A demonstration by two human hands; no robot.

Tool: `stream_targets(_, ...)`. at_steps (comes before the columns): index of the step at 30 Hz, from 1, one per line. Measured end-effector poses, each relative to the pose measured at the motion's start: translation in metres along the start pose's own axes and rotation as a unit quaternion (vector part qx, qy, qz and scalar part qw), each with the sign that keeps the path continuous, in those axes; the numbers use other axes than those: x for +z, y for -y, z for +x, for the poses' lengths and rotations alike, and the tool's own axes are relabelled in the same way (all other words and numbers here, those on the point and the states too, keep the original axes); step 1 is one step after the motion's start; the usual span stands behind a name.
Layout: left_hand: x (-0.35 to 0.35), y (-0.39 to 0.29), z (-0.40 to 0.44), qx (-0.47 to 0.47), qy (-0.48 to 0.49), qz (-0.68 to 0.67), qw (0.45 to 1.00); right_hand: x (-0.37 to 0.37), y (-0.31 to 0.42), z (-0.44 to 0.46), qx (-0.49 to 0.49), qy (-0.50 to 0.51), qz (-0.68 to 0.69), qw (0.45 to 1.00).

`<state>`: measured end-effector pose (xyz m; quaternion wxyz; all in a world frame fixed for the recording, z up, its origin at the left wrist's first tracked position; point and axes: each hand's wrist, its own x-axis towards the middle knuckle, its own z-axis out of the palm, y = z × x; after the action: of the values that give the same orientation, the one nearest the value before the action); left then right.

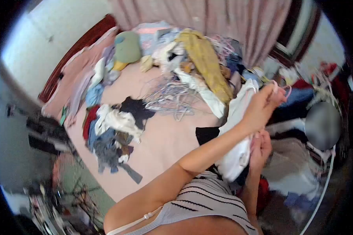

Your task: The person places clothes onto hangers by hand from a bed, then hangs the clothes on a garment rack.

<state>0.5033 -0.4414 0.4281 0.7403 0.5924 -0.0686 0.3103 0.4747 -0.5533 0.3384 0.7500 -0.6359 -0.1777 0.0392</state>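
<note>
My left hand [268, 101] reaches across to the right, its fingers closed round a thin pink hanger [289, 91], whose curved ends stick out past the hand. Below it, my right hand [260, 148] pinches the edge of a white garment [234, 156]. This garment hangs lengthwise under my left forearm, which covers part of it. A black cloth [207, 136] shows beside the garment on the bed.
The pink-sheeted bed [166, 152] carries a tangle of hangers [174, 98], a yellow garment [207, 64], a green cushion [127, 47] and a dark clothes heap [108, 147]. More clothes [294, 168] lie at right near a blurred round grey shape [323, 126].
</note>
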Motion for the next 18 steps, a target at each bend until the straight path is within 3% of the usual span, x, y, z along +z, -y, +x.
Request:
stream_targets(1, 0.005, 0.006, -0.002, -0.043, 0.019, -0.032, 0.998, -0.004, -0.003, -0.007, 0.012, 0.002, -0.002, 1.000)
stream_targets(2, 0.006, 0.020, 0.001, -0.013, 0.019, -0.021, 1.000, -0.003, -0.006, -0.012, -0.009, -0.010, -0.024, 1.000)
stream_targets(4, 0.004, 0.006, 0.002, -0.014, 0.033, 0.088, 0.996, -0.002, -0.002, -0.014, -0.028, -0.037, -0.056, 0.997)
stream_targets(5, 0.006, 0.011, 0.005, -0.032, 0.067, -0.059, 0.996, -0.004, 0.003, -0.018, -0.020, -0.045, -0.060, 0.997)
stream_targets(6, 0.005, 0.008, 0.005, -0.059, 0.070, -0.032, 0.995, -0.006, 0.011, -0.022, 0.007, -0.054, -0.054, 0.997)
stream_targets(8, 0.004, 0.018, 0.005, -0.064, 0.112, -0.132, 0.983, -0.014, 0.019, -0.025, 0.023, -0.068, -0.039, 0.997)
stream_targets(15, 0.023, 0.009, -0.013, -0.100, 0.240, -0.114, 0.959, -0.019, 0.045, -0.073, 0.035, -0.155, -0.023, 0.987)
stream_targets(18, 0.042, 0.005, -0.020, -0.154, 0.345, -0.167, 0.911, -0.018, 0.060, -0.096, 0.049, -0.176, -0.030, 0.983)
